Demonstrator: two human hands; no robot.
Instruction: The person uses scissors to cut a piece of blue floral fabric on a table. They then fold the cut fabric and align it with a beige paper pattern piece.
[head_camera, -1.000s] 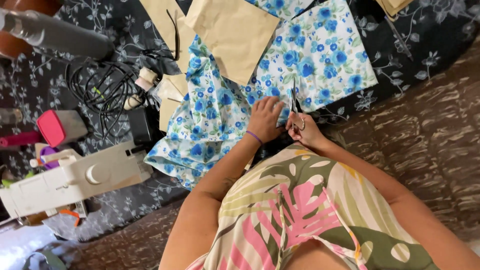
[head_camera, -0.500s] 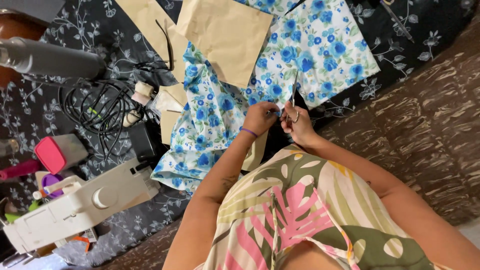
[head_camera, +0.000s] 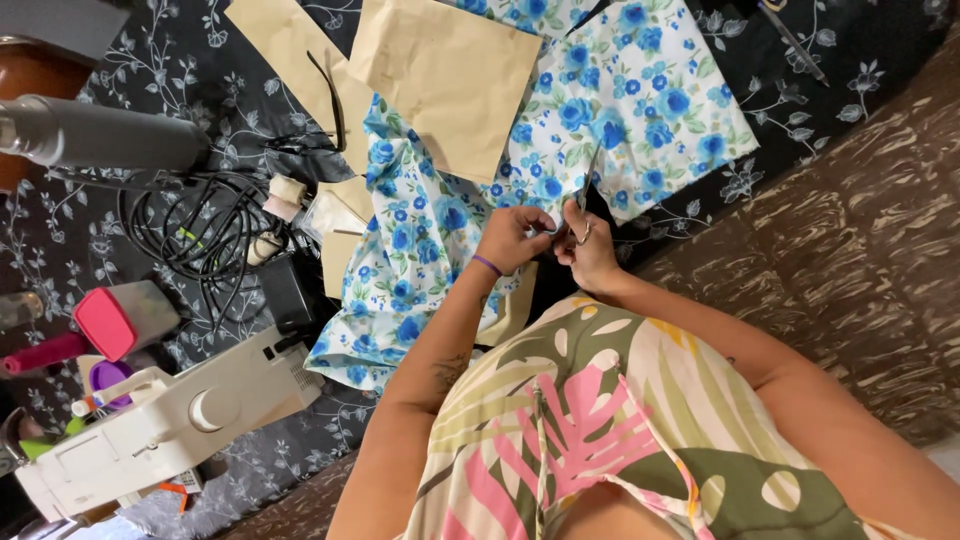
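Right hand (head_camera: 590, 255): grips small scissors (head_camera: 583, 195) — blades over the blue-flowered fabric (head_camera: 640, 110)
Left hand (head_camera: 515, 237): pinches that fabric's edge

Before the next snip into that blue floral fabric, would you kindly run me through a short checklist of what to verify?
1. Right hand grips the slim metal scissors: ok, fingers are in the handle loops.
2. Left hand steadies the white cotton fabric with blue flowers beside the blades: ok, it touches the cloth.
3. Left fingers out of the blades' path: cannot tell, the hands sit very close together.
4. Tan paper pattern piece lies flat on the fabric: ok.
5. Tangled black cables kept away from the cutting spot: ok, they lie off to the side.
6. White sewing machine away from the fabric edge: not ok, the cloth reaches it.
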